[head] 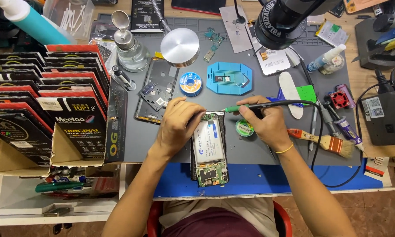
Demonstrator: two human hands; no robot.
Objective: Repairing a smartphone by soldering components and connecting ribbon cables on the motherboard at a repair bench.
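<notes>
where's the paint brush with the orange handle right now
In the head view, the brush lies on the grey mat at the person's right, just beyond the right hand and below the small red fan.
</notes>
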